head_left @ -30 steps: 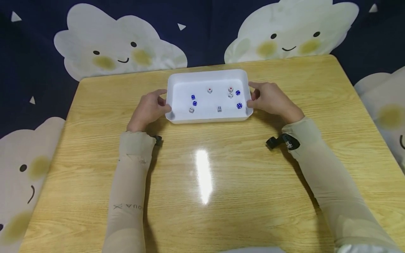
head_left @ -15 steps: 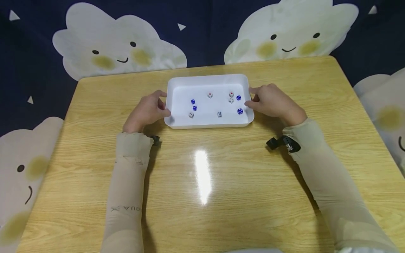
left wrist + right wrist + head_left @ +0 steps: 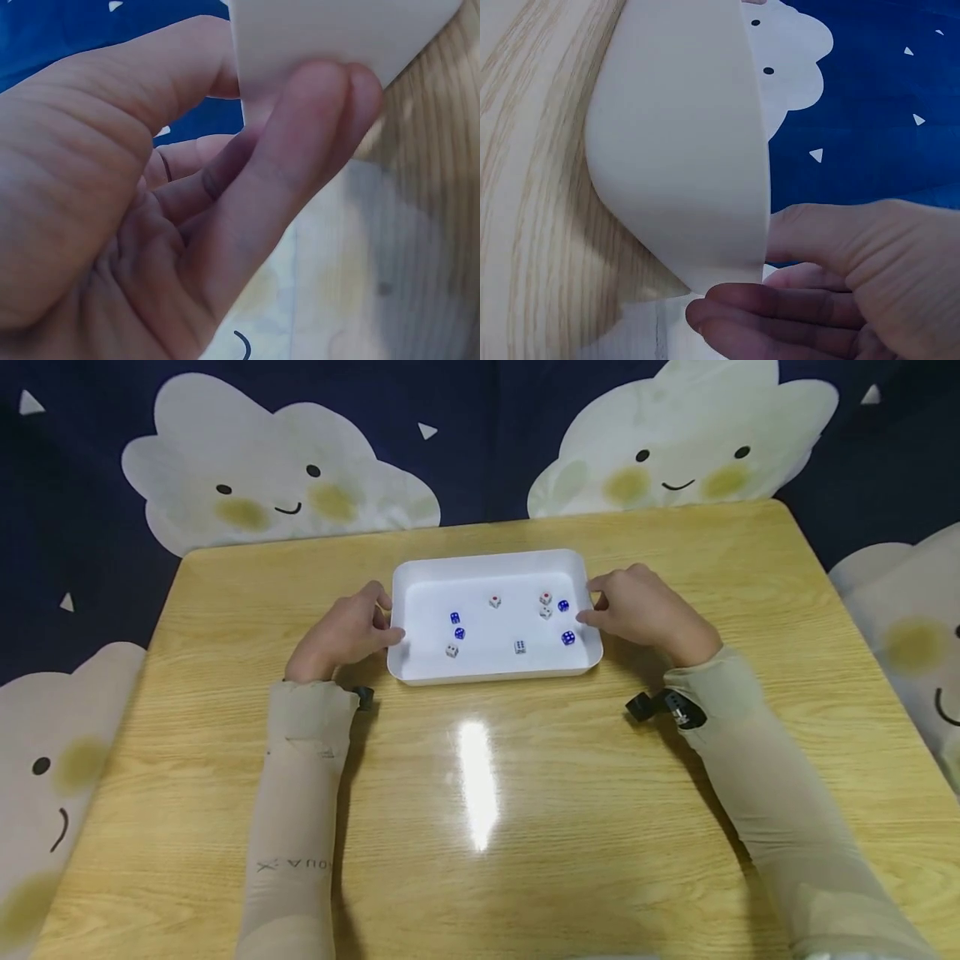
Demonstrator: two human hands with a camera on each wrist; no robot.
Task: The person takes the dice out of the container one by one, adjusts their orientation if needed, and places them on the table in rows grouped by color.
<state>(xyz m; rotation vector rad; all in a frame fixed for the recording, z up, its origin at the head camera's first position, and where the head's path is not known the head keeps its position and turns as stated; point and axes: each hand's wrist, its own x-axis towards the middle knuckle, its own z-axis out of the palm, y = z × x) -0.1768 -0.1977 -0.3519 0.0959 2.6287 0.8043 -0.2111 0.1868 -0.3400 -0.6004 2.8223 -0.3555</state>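
Pinching the white tray (image 3: 487, 664) by its end walls, at nine o'clock with the left hand (image 3: 341, 631) and three with the right hand (image 3: 648, 614), toward twelve on the table (image 3: 420, 843). Could tilt if raised unevenly, sliding the loose dice (image 3: 521, 647) to one end, or slip from so light a fingertip hold. Can partly read upside-down lettering on the left sleeve (image 3: 300, 793), at seven o'clock: X, perhaps A and U.

On my feed, I count five white dice (image 3: 521, 647), four blue dice (image 3: 567, 637), one white tray (image 3: 487, 627), one desk (image 3: 570, 810), one left hand (image 3: 343, 631) and one right hand (image 3: 648, 614).
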